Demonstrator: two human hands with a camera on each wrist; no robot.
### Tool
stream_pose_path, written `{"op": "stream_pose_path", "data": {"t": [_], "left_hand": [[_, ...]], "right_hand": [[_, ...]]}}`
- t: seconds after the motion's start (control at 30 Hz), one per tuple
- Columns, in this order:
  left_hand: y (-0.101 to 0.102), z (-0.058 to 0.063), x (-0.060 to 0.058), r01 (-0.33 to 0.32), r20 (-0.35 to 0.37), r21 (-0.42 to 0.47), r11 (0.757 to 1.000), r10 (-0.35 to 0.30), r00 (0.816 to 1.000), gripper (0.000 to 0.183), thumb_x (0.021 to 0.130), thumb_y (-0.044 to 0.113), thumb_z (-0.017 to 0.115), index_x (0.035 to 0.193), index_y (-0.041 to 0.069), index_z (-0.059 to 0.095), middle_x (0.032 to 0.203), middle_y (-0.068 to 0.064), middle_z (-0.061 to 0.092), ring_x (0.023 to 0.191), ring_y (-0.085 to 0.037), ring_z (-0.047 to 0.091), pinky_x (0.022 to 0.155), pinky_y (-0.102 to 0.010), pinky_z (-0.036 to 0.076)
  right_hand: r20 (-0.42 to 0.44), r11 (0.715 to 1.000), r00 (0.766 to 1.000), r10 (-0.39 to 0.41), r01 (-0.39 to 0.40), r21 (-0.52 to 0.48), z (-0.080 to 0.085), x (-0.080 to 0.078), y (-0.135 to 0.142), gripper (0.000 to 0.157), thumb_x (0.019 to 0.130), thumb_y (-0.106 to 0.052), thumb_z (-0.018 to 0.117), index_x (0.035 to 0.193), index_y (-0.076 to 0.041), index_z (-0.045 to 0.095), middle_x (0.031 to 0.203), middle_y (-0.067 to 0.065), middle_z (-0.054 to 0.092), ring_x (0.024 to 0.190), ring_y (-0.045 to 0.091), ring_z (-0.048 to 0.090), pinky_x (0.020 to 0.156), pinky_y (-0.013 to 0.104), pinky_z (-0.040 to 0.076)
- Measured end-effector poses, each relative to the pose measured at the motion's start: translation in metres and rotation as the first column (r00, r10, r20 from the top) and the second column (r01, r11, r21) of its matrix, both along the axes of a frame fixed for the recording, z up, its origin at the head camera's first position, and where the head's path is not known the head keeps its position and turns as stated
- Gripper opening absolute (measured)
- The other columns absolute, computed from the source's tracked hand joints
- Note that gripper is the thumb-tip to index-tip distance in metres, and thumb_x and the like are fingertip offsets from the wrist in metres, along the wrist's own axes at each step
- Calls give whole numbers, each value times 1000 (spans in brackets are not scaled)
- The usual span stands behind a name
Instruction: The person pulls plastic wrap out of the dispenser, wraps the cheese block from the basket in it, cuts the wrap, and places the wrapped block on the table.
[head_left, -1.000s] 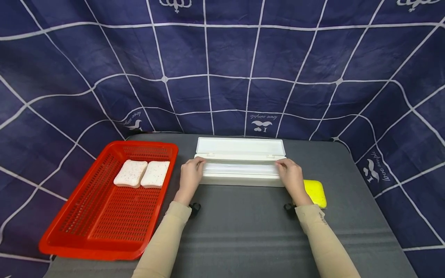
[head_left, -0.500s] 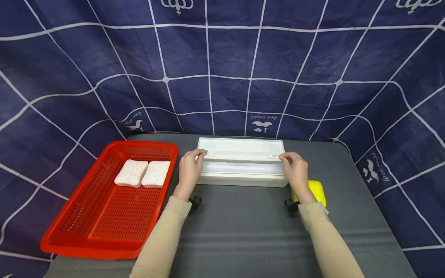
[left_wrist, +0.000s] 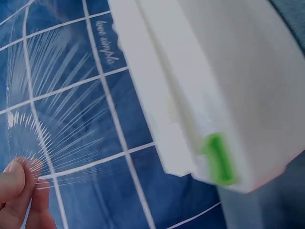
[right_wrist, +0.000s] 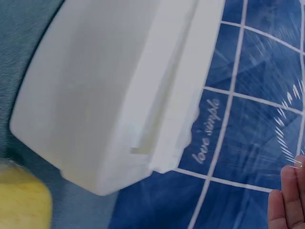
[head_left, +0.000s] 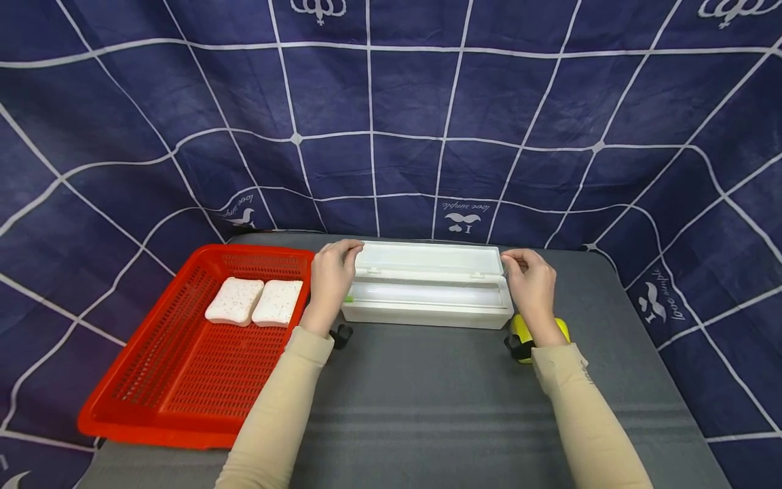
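Observation:
A white cling film dispenser (head_left: 427, 315) lies in the middle of the table with its lid (head_left: 430, 258) raised at the back. The film roll (head_left: 424, 294) shows inside. A clear sheet of cling film (left_wrist: 66, 90) stretches up out of the box, creased in rays toward the fingers. My left hand (head_left: 332, 277) pinches one corner between thumb and fingers, above the box's left end. The other corner is at the fingertips of my right hand (head_left: 534, 284), beyond the right end; thumb and fingers pinch it. A green slider (left_wrist: 219, 160) sits at the box's left end.
At left stands a red slotted basket (head_left: 153, 436) with two white, speckled, bread-slice-shaped pieces (head_left: 235, 301) in it. A yellow block (right_wrist: 24, 200) lies beside the dispenser's right end, partly behind my right wrist. A blue gridded cloth (head_left: 403, 88) hangs behind the table.
Both hands have risen up and away from the roll, drawing cling film out of the box, and have spread slightly apart. The right hand has moved further right.

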State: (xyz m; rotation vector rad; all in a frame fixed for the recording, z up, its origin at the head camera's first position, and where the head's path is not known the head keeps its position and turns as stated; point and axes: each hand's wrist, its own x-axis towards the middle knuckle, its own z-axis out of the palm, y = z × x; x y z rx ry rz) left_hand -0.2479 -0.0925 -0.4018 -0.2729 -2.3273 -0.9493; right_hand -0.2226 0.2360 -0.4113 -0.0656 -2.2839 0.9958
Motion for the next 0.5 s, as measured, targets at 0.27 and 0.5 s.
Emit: {"op": "stream_pose_path", "data": {"t": [0.27,0.5], "left_hand": [[1,28,-3,6,-81,-6,1000,-7,997,12,92,11,68,96,4,77,93,-12,76,81,-32,67,73,-43,53],[2,53,-3,28,-137,-20,999,-30,990,12,92,12,68,96,5,78,92,-11,76,77,-31,65,70,-41,51]], "right_hand": [[-116,1000,993,-11,9,-15,24,-1,1,15,87,-10,73,95,4,73,93,20,73,84,34,69,74,17,44],[-172,999,985,-33,27,-39,42,-1,3,15,87,-10,74,95,3,74,93,19,73,78,-15,50,74,11,41]]}}
